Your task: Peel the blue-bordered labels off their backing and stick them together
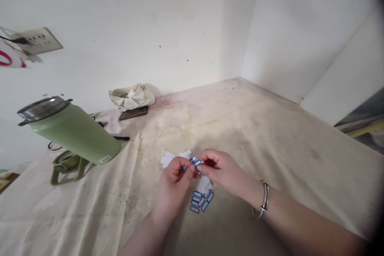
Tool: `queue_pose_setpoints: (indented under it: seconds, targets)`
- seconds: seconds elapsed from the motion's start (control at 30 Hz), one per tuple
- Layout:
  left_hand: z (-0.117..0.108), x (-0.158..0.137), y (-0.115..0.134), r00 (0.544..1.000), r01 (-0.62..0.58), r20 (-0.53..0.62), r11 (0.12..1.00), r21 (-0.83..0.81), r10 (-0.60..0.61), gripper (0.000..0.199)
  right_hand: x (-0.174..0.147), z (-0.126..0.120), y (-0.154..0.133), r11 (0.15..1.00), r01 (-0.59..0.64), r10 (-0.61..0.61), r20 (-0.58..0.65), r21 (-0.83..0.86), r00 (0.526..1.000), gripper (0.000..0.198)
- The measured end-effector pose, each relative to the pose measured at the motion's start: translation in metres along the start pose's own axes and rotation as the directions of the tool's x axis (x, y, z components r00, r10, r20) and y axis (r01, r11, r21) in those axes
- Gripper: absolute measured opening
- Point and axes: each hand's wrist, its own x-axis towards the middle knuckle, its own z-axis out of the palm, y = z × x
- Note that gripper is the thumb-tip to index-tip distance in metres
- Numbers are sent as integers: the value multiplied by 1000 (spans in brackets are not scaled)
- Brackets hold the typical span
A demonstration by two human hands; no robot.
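Left hand (pixel 174 184) and right hand (pixel 225 172) both pinched small blue-edged white paper labels (pixel 198 163), near-centre. Handling looked mid-way. Loose blue-bordered rectangular labels (pixel 195 209) lay nearer; plain white paper slips (pixel 166 159) lay far-left. Couldn't tell done versus left.

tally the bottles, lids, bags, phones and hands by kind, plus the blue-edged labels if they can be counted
Green bottle: 1
Green lid: 1
White bag: 1
Phone: 1
Hands: 2, left hand and right hand
Total: 6
Blue-edged labels: overlapping and partly hidden, so left uncounted
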Motion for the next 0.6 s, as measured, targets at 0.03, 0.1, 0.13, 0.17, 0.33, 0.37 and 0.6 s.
queue_pose_setpoints:
  seconds: [0.03, 0.1, 0.13, 0.17, 0.33, 0.37, 0.6]
  targets:
    - [0, -1, 0, 1000, -5, 8, 1000, 16, 5, 14, 1, 0, 1, 1000, -3, 3, -7, -5, 1000, 7]
    - [0, -2, 2, 1000, -18, 25, 999, 50, 17, 14, 2, -1, 2, 1000, -11, 10, -19, -5, 1000, 7]
    - [1, -2, 2, 999, -28, 31, 997, 67, 26, 14, 2, -1, 3, 1000, -15, 15, -20, 8, 1000, 6]
    - [1, -3, 3, 999, -39, 37, 996, 81, 36, 14, 3, -2, 3, 999, -17, 18, -13, 31, 1000, 6]
    - [3, -4, 4, 995, -77, 70, 992, 103, 70, 12, 1, -4, 4, 984, -26, 11, 88, 178, 996, 6]
    - [4, -4, 4, 995, -77, 73, 992, 98, 70, 12, 0, -4, 3, 982, -31, 14, 96, 186, 995, 6]
    - [6, -3, 5, 999, 9, 36, 1000, 20, -9, 17, 1, -4, -6, 980, -71, 58, 71, 184, 996, 11]
